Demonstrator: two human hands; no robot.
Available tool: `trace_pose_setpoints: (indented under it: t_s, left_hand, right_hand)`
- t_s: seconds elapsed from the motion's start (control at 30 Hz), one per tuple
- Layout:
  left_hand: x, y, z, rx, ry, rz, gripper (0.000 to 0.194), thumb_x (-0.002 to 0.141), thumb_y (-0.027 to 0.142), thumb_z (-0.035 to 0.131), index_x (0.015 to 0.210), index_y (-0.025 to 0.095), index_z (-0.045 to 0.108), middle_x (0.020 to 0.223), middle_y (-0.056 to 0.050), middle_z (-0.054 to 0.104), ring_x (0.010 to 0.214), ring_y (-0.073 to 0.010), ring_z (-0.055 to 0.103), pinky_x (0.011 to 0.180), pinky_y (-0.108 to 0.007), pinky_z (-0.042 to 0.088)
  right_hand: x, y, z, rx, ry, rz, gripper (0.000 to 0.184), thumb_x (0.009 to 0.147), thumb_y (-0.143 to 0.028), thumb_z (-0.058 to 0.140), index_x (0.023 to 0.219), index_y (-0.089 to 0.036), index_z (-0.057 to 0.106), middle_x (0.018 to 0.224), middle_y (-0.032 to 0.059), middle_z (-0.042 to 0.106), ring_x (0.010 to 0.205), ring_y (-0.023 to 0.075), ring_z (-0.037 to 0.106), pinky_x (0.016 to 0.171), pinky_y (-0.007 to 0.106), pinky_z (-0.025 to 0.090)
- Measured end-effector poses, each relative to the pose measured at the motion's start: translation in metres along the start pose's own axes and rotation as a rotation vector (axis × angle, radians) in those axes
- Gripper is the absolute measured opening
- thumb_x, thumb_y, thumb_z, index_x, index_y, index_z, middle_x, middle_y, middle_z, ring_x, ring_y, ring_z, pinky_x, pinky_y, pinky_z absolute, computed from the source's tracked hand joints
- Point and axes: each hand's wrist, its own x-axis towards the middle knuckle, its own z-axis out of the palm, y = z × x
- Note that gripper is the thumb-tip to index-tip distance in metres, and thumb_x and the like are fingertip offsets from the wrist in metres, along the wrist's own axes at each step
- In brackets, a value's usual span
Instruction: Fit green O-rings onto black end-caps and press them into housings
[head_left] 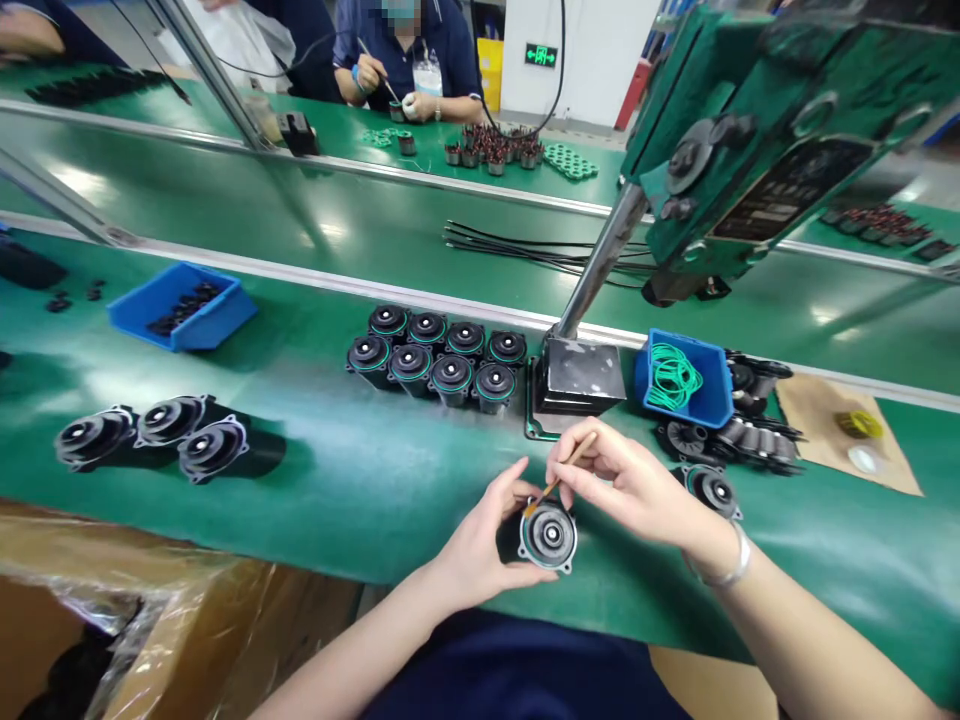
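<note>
My left hand (pixel 487 540) is wrapped round a black motor housing (pixel 553 536) with a silvery flanged rim, its round end facing up toward me. Between the fingertips of my right hand (pixel 615 475) is a small wooden-handled brush (pixel 574 460). The brush's bristles touch the upper left of the housing's rim. Just right of my right wrist stands another similar housing (pixel 712 490). Beyond my hands, several housings with green rings (pixel 451 372) stand in two rows. The lower body of the held housing is partly hidden by my left hand.
A green press (pixel 750 150) rises at the right on a metal post. A blue bin (pixel 686 380) holds green rings, near stacked black parts (pixel 757 445) and a yellow pot (pixel 859 425) on cardboard. At left are three housings (pixel 214 448) and another blue bin (pixel 184 310). A co-worker (pixel 409 60) sits opposite.
</note>
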Motion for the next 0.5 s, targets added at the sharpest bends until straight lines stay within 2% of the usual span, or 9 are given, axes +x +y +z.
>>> trace_pose_setpoints:
  t_s: [0.13,0.27,0.37,0.5]
  left_hand:
    - [0.000,-0.002,0.000,-0.002,-0.007,0.042,0.107,0.069,0.022,0.088,0.151,0.032,0.019,0.124,-0.006,0.057,0.117,-0.0234,0.060,0.109,-0.046,0.045]
    - [0.001,0.000,0.001,0.002,-0.012,0.082,0.107,0.071,0.019,0.086,0.151,0.037,0.018,0.124,-0.004,0.058,0.118,-0.0220,0.060,0.107,-0.042,0.046]
    - [-0.001,-0.001,0.003,0.042,-0.012,0.096,0.108,0.072,0.018,0.085,0.152,0.038,0.014,0.125,-0.005,0.058,0.118,-0.0232,0.060,0.106,-0.042,0.046]
    - [-0.004,-0.005,0.007,0.145,0.023,0.118,0.109,0.074,0.019,0.084,0.153,0.038,0.012,0.125,-0.006,0.059,0.119,-0.0259,0.060,0.107,-0.047,0.045]
  right_hand:
    - [0.000,-0.004,-0.004,-0.213,-0.021,-0.053,0.008,0.101,-0.028,0.049,0.102,-0.020,0.049,0.087,-0.0004,0.060,0.072,0.0090,0.061,0.069,0.022,0.050]
    - [-0.018,-0.008,-0.003,-0.437,0.094,-0.077,0.002,0.101,-0.023,0.048,0.102,-0.022,0.049,0.084,-0.0015,0.060,0.069,0.0083,0.059,0.066,0.021,0.048]
    - [-0.040,-0.008,0.008,-0.528,0.204,-0.117,0.004,0.100,-0.018,0.047,0.101,-0.022,0.048,0.086,-0.0012,0.061,0.070,0.0080,0.062,0.066,0.019,0.049]
    - [-0.069,-0.005,0.032,-0.544,0.304,-0.140,0.009,0.098,-0.016,0.052,0.103,-0.022,0.047,0.084,-0.0005,0.062,0.071,0.0088,0.065,0.067,0.019,0.051]
